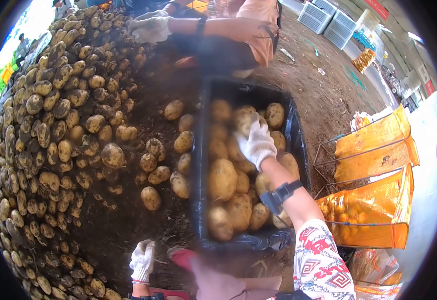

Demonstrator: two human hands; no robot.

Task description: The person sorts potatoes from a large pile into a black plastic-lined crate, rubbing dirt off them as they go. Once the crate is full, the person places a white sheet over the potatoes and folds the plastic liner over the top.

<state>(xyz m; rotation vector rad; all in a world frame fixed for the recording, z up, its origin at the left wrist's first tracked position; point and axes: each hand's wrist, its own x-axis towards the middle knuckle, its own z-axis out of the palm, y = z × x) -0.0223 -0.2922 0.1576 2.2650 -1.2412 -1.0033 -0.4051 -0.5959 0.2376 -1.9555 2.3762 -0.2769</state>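
Potatoes point(228, 185) fill crate point(298, 145); right hand point(256, 144) atop

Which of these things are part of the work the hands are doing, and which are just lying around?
In use:
right white-gloved hand
black-lined crate of yellow potatoes
big heap of dirt-covered potatoes
left white-gloved hand

Lying about:
orange mesh sacks on wire frames
white slatted crates

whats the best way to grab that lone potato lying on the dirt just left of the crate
Take the lone potato across its narrow middle, coming from above. It lies flat on the dirt with bare ground all round, so fingers fit both sides. The left hand is nearest.
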